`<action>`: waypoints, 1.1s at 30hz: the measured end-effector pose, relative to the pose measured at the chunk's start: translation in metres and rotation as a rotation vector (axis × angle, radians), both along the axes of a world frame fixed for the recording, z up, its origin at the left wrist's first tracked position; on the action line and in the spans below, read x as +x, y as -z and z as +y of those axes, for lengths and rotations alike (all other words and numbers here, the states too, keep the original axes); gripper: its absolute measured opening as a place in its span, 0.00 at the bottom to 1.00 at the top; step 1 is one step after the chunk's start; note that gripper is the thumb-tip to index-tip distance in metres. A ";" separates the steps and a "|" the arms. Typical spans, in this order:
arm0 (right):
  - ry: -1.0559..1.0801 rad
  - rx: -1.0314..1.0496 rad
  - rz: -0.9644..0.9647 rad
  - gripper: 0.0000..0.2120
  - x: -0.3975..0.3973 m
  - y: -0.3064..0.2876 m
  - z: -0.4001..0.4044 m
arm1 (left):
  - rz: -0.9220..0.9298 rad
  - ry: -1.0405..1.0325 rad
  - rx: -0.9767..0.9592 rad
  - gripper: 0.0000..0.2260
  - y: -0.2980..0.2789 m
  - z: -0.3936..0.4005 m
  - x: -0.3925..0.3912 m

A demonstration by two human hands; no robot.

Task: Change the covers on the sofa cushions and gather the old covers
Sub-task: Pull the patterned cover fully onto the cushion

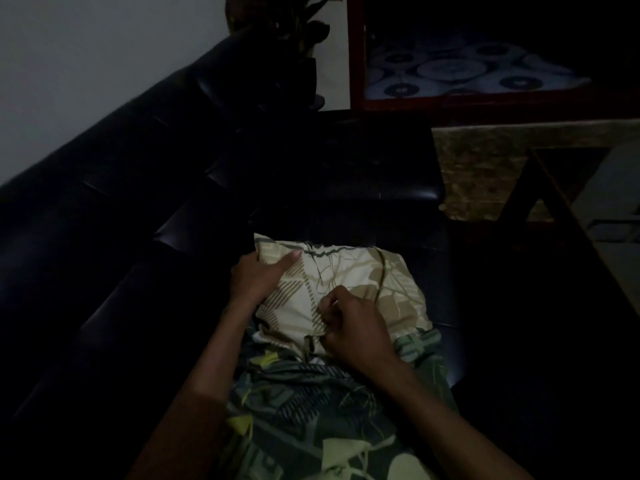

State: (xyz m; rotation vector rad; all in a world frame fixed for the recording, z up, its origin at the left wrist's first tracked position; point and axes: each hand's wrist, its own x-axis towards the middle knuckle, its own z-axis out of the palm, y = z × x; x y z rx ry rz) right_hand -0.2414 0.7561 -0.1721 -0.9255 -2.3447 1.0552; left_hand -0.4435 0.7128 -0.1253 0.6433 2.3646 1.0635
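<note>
A cushion in a beige patterned cover lies on the black sofa seat. My left hand holds its far left corner, thumb on top of the fabric. My right hand pinches the cover's fabric near its open near edge. A dark green patterned cover with yellow patches lies bunched below the cushion, running towards me between my forearms. The room is very dim.
The sofa's padded back rises on the left. A potted plant stands behind the sofa arm. A red-framed opening shows a circle-patterned rug beyond. A dark table stands on the right over a woven mat.
</note>
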 end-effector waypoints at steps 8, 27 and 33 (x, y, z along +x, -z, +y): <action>0.273 -0.073 0.164 0.09 -0.019 -0.030 0.106 | -0.032 0.038 0.259 0.15 0.022 -0.017 0.016; 0.368 -0.120 -0.289 0.12 0.012 0.025 0.187 | -0.040 0.048 0.069 0.22 0.029 0.078 -0.044; 0.500 -0.249 -0.217 0.12 0.060 0.061 0.206 | -0.371 -0.094 -0.037 0.45 0.063 0.081 -0.066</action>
